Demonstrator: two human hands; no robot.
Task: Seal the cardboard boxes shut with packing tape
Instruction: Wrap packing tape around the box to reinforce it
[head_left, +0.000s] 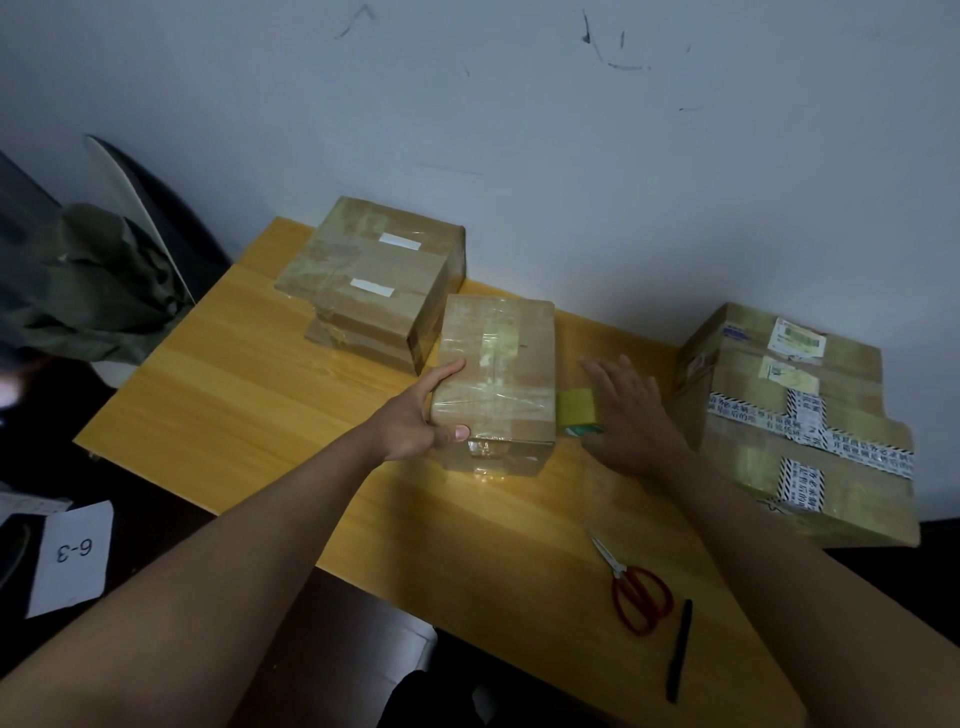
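Left hand (415, 415) grips near-left corner of small taped box (496, 374), mid-table (234, 374). Right hand (631, 410), fingers straight, lies over tape roll (576, 410) just right of box. Scissors (636, 592) near edge.

We face a table (260, 395) pushed against a wall (519, 130). At the back left of the table sits a stack of boxes (371, 278). Just in front and to its right stands a small box (496, 374), near the table's middle. Our left hand (421, 415) holds that box's left side and near corner. Our right hand (631, 410) lies to the right of it, over a tape roll (576, 410) that sits beside the box. A large box (795, 421) fills the right end of the table. Near the front edge lie scissors (631, 587), with a pen (680, 649) just right of them. Left of the table, lower down, are a chair (140, 208) and a paper tag (72, 556).
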